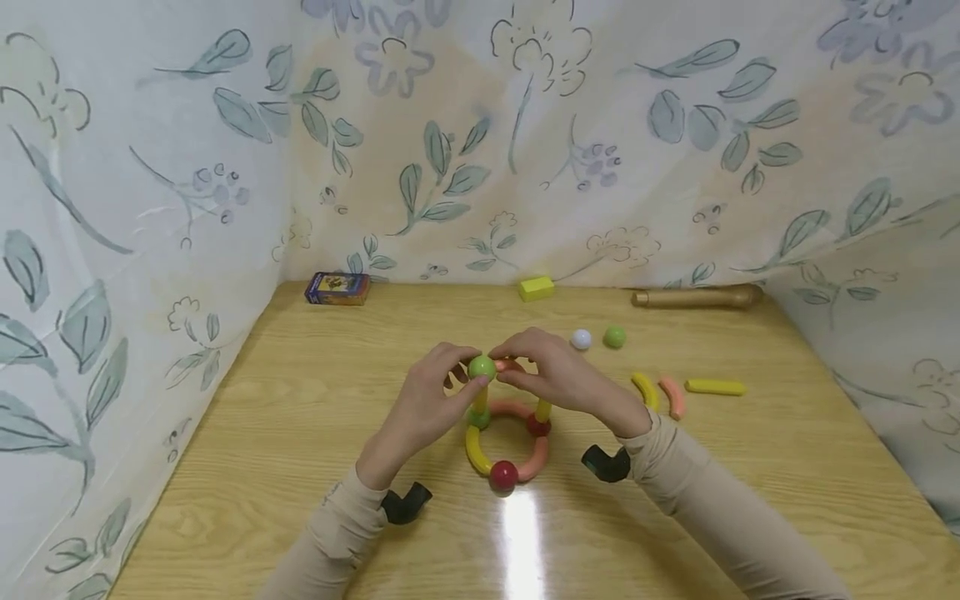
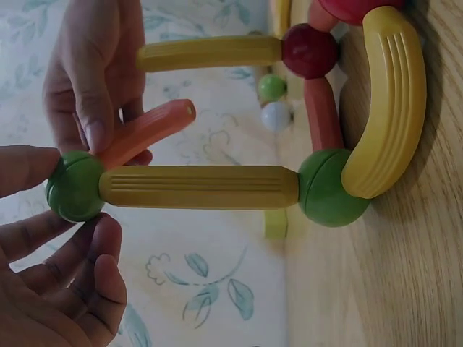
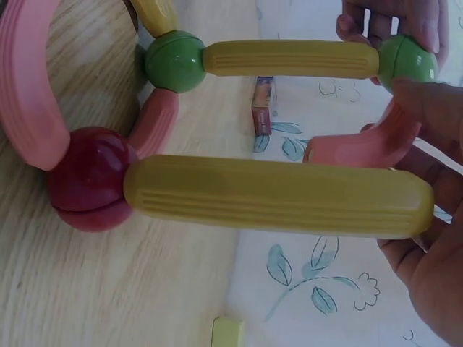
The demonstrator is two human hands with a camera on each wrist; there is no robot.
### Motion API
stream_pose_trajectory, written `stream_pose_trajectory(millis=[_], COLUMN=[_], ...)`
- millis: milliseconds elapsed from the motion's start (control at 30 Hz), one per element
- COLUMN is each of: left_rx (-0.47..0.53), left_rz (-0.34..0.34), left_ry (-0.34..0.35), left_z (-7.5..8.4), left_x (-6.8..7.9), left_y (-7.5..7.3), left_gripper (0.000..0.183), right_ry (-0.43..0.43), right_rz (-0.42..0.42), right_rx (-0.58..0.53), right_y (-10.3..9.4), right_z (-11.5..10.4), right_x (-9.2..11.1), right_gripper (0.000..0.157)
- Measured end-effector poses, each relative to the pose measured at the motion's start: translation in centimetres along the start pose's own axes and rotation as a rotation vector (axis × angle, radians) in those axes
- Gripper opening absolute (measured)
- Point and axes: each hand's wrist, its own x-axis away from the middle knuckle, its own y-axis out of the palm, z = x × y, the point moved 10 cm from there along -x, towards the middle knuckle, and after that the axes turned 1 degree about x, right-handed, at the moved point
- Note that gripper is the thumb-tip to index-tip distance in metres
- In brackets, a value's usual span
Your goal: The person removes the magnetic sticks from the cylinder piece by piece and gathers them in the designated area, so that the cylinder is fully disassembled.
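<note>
My left hand [image 1: 423, 404] pinches a green ball [image 1: 482, 368] at the top of an upright yellow stick [image 2: 199, 186]. My right hand [image 1: 558, 375] holds a curved pink stick [image 3: 365, 148], one end against that ball. The yellow stick rises from a lower green ball [image 2: 333, 189]. Below is a ring on the table, built of curved yellow [image 2: 398, 101] and pink [image 3: 25, 87] sticks joined by balls, with a red ball [image 1: 503, 476] at its near side. A second upright yellow stick [image 3: 278, 195] stands on another red ball [image 3: 92, 177], its top bare beside my right hand.
On the wooden table [image 1: 300, 467], a white ball [image 1: 581, 339] and green ball [image 1: 615, 337] lie behind my right hand. Loose yellow [image 1: 644, 391] and pink [image 1: 672, 398] curved sticks and a straight yellow stick [image 1: 716, 387] lie right. A small box [image 1: 337, 288], yellow block [image 1: 536, 288] and wooden club [image 1: 697, 297] line the back.
</note>
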Motion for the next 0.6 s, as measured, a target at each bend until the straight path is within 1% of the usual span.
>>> stream_pose_trajectory(millis=[167, 300, 600], left_rx=[0.0, 0.003, 0.01], left_rz=[-0.006, -0.009, -0.014], left_ry=[0.011, 0.016, -0.003], left_z=[-0.02, 0.01, -0.4], left_x=[-0.06, -0.15, -0.27], left_y=[0.04, -0.01, 0.1], left_gripper=[0.026, 0.025, 0.026], right_ry=[-0.023, -0.022, -0.029], right_rz=[0.033, 0.041, 0.056], right_rx=[0.009, 0.019, 0.041], right_y=[-0.04, -0.01, 0.15], right_z=[-0.14, -0.12, -0.02], right_x=[-0.08, -0.1, -0.19], right_gripper=[0.021, 0.02, 0.018])
